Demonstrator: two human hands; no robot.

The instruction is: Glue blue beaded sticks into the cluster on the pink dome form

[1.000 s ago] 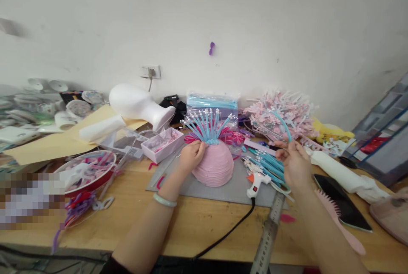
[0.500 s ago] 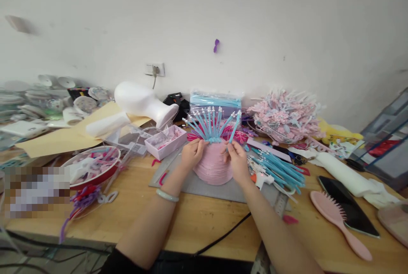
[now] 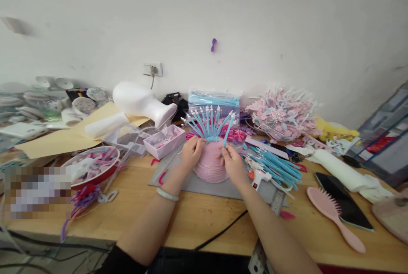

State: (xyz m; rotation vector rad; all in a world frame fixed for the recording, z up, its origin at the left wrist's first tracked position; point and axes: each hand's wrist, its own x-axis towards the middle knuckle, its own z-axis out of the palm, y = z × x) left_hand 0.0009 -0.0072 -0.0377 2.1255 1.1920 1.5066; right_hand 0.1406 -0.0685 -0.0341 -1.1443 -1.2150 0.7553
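A pink ribbed dome [image 3: 211,164] stands on a grey board, with a fan of blue pipe cleaners [image 3: 208,124] tipped with white beads rising from its top. My left hand [image 3: 193,154] is closed at the dome's upper left edge, its fingertips by the base of the fan. Between the thumb and fingers of my right hand [image 3: 233,164] is a single blue pipe cleaner [image 3: 228,131], held upright at the right end of the fan. Whether its lower end touches the dome is hidden by my fingers.
Right of the dome lie a glue gun [image 3: 260,175], loose blue pipe cleaners [image 3: 280,168], a metal ruler [image 3: 278,202], a pink hairbrush [image 3: 325,204] and a black tablet [image 3: 346,206]. A lilac box [image 3: 164,148] and a white foam head [image 3: 137,100] are to the left.
My right hand has moved a little left and down, bringing the single pipe cleaner closer to the fan. My left hand stays at the dome's edge. The whole view has shifted slightly.
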